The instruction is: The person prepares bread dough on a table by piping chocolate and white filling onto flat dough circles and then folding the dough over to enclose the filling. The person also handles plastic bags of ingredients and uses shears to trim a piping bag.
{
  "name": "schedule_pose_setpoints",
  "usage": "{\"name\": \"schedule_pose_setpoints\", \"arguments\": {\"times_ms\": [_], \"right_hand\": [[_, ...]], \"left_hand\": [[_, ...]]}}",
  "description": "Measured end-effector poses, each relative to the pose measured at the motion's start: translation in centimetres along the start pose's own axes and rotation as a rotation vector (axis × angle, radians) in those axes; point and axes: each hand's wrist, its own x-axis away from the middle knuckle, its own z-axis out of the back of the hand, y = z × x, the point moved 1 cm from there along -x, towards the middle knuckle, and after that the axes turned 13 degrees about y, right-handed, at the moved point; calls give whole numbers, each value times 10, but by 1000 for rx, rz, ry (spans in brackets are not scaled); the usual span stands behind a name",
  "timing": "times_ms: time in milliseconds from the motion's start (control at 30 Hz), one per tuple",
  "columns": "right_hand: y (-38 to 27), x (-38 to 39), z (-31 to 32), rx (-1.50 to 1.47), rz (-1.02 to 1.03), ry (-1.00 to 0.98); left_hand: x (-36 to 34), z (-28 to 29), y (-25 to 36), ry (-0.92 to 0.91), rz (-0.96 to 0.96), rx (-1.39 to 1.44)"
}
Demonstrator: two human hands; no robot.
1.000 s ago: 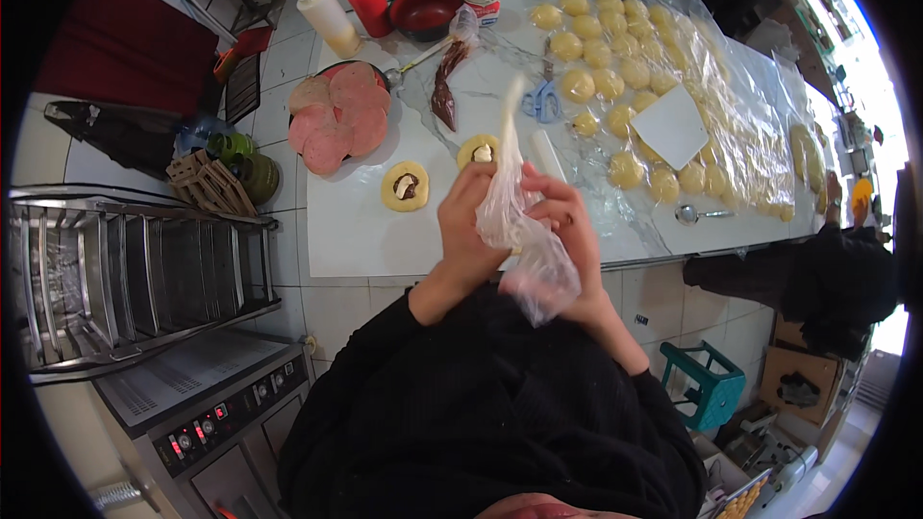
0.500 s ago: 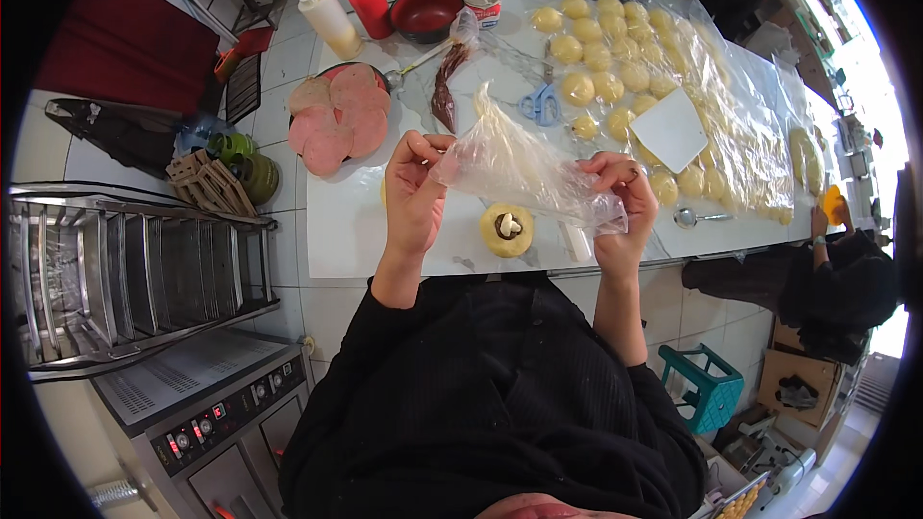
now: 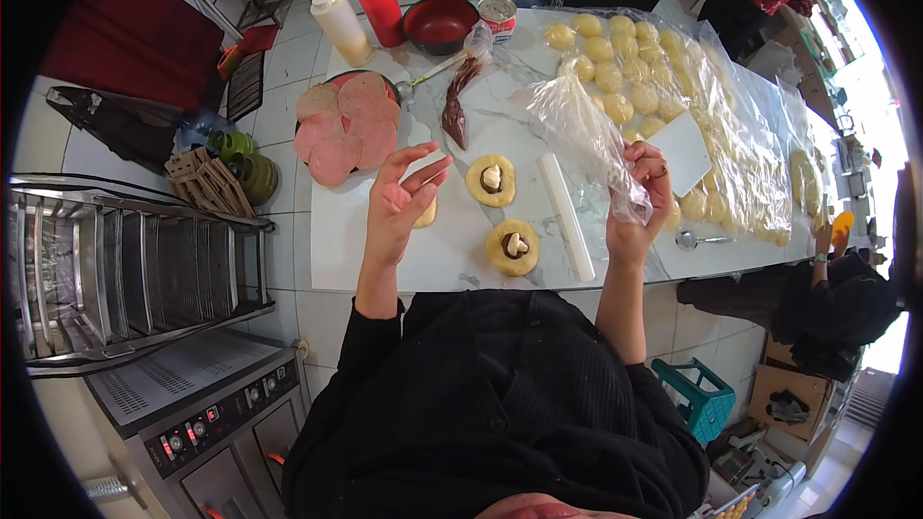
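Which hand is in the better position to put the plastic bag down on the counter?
Right. The right hand already grips the plastic bag above the counter. The left hand is open, empty and apart from the bag.

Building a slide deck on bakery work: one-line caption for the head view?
Right hand lifts a clear plastic bag; left hand hovers open above two filled dough rounds.
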Motion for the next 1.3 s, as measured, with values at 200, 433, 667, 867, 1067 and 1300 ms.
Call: {"name": "schedule_pose_setpoints", "arguments": {"times_ms": [200, 433, 667, 867, 1067, 1300], "right_hand": [[1, -6, -13, -21, -74, 1], [-18, 27, -42, -238, -254, -547], [-34, 72, -51, -313, -404, -741], [-43, 108, -43, -444, -507, -1006], [24, 69, -5, 125, -676, -874], [114, 61, 24, 471, -99, -1185]], "left_hand": [[2, 6, -2, 24, 107, 45], [27, -21, 25, -69, -54, 88], [82, 12, 35, 230, 61, -63], [160, 31, 48, 229, -75, -829], [258, 53, 51, 1080, -247, -83], [288, 55, 68, 1273, -235, -2]]}}
